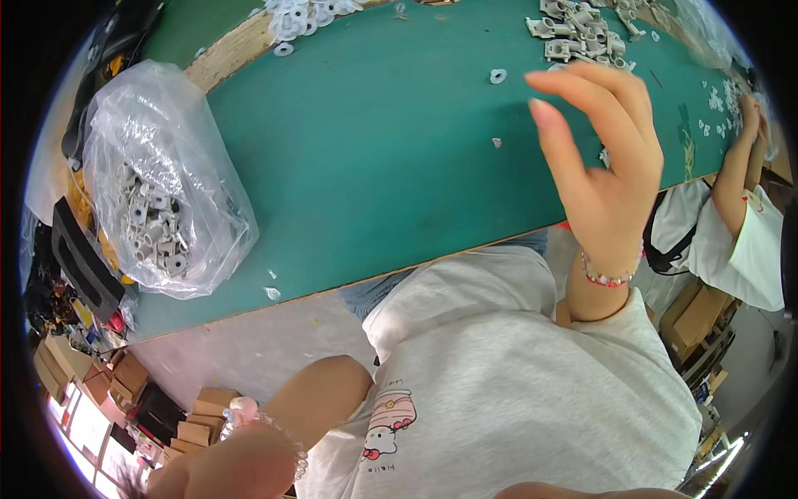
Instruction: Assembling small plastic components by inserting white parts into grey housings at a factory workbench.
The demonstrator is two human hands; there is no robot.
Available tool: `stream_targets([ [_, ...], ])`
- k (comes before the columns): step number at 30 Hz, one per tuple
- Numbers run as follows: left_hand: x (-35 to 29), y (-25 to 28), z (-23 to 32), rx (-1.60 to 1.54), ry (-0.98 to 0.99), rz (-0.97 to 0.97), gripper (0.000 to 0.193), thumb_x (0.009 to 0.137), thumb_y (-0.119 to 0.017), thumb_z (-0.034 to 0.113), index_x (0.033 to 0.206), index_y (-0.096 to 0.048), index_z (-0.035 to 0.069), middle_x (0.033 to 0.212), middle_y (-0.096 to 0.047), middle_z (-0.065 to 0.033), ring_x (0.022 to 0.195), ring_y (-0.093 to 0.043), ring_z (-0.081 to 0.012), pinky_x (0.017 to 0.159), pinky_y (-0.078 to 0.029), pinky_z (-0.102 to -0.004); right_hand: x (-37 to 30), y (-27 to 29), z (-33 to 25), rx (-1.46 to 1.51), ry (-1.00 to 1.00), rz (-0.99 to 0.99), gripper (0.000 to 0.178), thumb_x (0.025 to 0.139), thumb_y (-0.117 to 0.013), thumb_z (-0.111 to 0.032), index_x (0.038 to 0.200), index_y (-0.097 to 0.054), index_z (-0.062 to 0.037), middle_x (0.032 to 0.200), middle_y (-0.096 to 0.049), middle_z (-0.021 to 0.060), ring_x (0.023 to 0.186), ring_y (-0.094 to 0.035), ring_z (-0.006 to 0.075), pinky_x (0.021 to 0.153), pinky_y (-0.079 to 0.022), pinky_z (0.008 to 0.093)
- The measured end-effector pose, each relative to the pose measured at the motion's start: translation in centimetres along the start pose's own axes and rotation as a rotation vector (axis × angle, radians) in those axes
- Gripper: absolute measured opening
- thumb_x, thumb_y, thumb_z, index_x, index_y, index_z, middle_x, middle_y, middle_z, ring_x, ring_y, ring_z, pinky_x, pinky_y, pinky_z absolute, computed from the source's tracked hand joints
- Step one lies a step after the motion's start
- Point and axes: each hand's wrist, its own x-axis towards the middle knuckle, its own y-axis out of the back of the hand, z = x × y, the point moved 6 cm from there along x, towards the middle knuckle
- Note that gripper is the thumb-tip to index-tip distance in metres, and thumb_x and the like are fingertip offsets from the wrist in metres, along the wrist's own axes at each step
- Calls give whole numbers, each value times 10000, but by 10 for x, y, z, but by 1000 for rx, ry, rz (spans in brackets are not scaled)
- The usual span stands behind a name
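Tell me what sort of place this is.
Probably a small assembly workshop, judging by the loose heap of grey tubular parts on a broad green worktop, and the brown cardboard boxes stacked beyond it at lower left.

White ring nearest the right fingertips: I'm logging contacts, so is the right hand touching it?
Apart: the head view shows green tabletop between the white ring and the right hand.

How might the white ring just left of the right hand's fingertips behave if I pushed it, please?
The white ring should be light, being small and apparently plastic. It seems to lie flat on the green table, so it would probably slide rather than tip. Its round outline suggests it could roll if stood on edge.
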Motion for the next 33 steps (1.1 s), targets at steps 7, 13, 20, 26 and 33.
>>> stream_targets([
  [7,-10,4,-24,-425,-12,-86,286,936,-462,88,1175,-614,129,1071,-638,-38,932,-615,-138,787,-488,-293,11,-18,6,-388,-61,-92,184,716,-726,-140,889,-701,-196,1159,-563,-33,1094,-452,211,945,-278,362],
  [13,-11,24,-49,-414,33,-79,106,909,-534,153,989,-581,101,825,-631,-32,780,-615,-150,617,-479,-291,14,-12,7,-274,-15,-141,159,699,-733,-115,839,-672,-160,1125,-597,-22,1069,-497,228,938,-305,357],
  [20,-29,58,-139,682,635,348,184,882,-486,18,1035,-566,-46,856,-615,-111,797,-590,-157,655,-417,-222,-23,31,68,260,-275,251,178,725,-659,36,871,-626,-61,953,-667,57,919,-597,178,906,-398,372],
  [26,0,25,-231,1868,194,-279,260,720,-738,147,934,-625,51,1031,-578,-88,949,-542,-278,775,-432,-380,-38,46,65,315,-203,263,202,764,-603,89,929,-553,-17,895,-667,101,853,-641,191,921,-422,431],
  [33,-6,40,-236,1709,195,-211,218,691,-732,48,878,-623,72,915,-619,-64,844,-578,-269,728,-463,-364,-37,46,66,623,-168,251,174,842,-500,102,978,-532,-1,855,-635,171,758,-604,206,926,-427,503],
])
